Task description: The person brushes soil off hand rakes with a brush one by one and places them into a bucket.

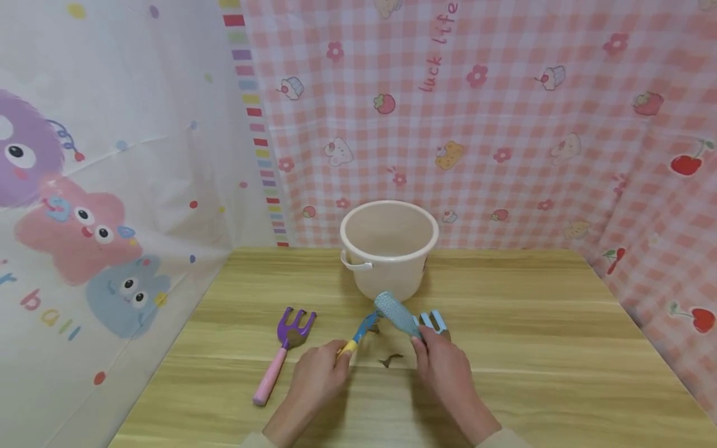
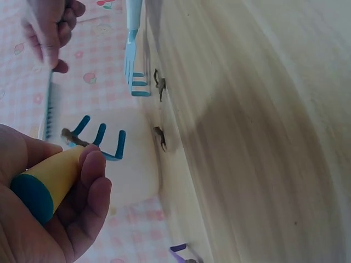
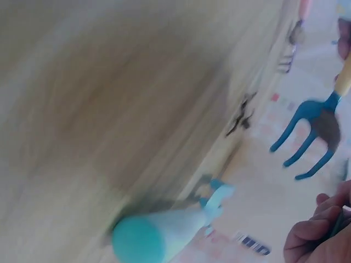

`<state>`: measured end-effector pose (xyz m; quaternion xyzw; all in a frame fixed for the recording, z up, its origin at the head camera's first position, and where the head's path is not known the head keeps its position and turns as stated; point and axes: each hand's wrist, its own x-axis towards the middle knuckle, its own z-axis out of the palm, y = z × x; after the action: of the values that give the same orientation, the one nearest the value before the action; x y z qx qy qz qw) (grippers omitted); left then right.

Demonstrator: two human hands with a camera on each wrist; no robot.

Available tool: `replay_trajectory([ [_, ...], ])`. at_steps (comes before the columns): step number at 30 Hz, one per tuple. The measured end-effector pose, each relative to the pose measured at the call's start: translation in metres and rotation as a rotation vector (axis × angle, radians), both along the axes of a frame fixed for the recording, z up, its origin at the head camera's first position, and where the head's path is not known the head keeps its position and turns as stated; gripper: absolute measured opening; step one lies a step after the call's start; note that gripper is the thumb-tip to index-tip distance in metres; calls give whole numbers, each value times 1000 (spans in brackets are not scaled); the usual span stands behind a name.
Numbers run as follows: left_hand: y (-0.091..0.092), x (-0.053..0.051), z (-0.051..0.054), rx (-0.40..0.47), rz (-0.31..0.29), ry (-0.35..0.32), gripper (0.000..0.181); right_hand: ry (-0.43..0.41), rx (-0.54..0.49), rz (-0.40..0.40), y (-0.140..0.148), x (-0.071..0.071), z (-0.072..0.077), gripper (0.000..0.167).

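My left hand [image 1: 318, 371] grips a small hand rake [image 1: 365, 328] by its yellow handle. Its three blue tines point up and away, and the left wrist view shows a brown clump [image 2: 74, 137] stuck to them. In my right hand [image 1: 445, 364] is a light blue brush [image 1: 396, 312]; in the left wrist view its bristles [image 2: 50, 118] face the rake. The brush head is close to the tines in the head view, but I cannot tell whether they touch. Brown scraps [image 1: 390, 359] lie on the table between the hands.
A cream bucket [image 1: 389, 274] with a side handle stands just beyond the tools. Left of my left hand lies a purple rake [image 1: 271, 376] with a pink handle and a brown patch. A light blue rake [image 1: 435, 320] lies partly hidden behind my right hand. Printed cloths hang around the wooden table [image 1: 560, 348].
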<state>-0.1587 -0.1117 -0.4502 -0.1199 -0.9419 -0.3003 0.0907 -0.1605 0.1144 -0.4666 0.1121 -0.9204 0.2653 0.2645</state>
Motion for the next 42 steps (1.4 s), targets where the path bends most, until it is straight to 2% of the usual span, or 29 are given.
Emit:
replay_trajectory([
  [3, 0, -2, 2, -3, 7, 2, 24, 58, 34, 81, -7, 7, -2, 9],
  [5, 0, -2, 3, 7, 5, -10, 24, 88, 76, 100, -10, 10, -6, 12],
  [8, 0, -3, 4, 62, -22, -48, 24, 79, 117, 62, -12, 10, -13, 13],
  [11, 0, -4, 4, 124, -53, -78, 23, 48, 109, 17, -12, 7, -17, 13],
  [21, 2, -5, 4, 185, -82, -127, 26, -5, 84, 19, -11, 4, -15, 13],
  [26, 1, -6, 2, 178, -90, -131, 28, -11, 72, 14, -12, 4, -14, 11],
  [42, 4, -5, 1, 65, -48, -34, 22, -50, 62, -25, -15, 4, -12, 13],
])
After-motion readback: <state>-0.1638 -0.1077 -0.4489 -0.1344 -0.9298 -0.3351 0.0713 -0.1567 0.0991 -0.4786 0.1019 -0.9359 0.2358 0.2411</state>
